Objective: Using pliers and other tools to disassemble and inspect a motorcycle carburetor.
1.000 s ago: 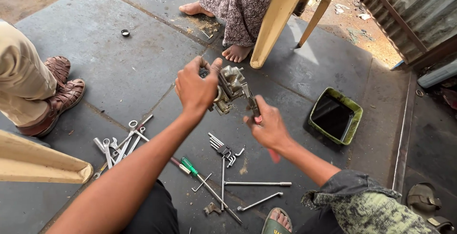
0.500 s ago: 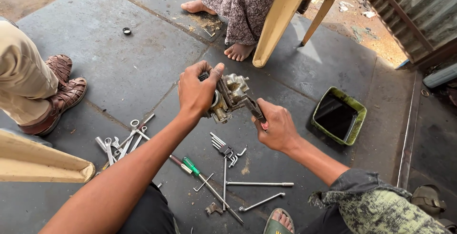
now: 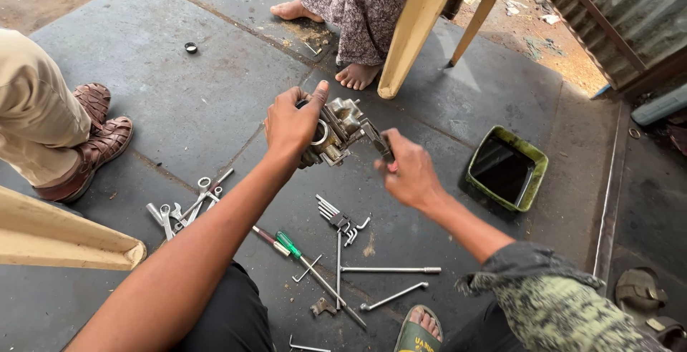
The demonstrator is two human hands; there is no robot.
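Metal engine part (image 3: 336,132), grey & greasy, is up in the air in the middle of the frame. Left hand (image 3: 292,119) is wrapped tight round its left side, thumb on top. Right hand (image 3: 406,172) is closed on a dark tool (image 3: 379,143) touching the part's right side. Spanners (image 3: 187,205) & screwdrivers (image 3: 297,250) lie on the floor (image 3: 179,101) lower down. Green tray (image 3: 507,169) sits at right.

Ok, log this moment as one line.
left hand: grips carburetor | right hand: tool on it | wrenches on floor
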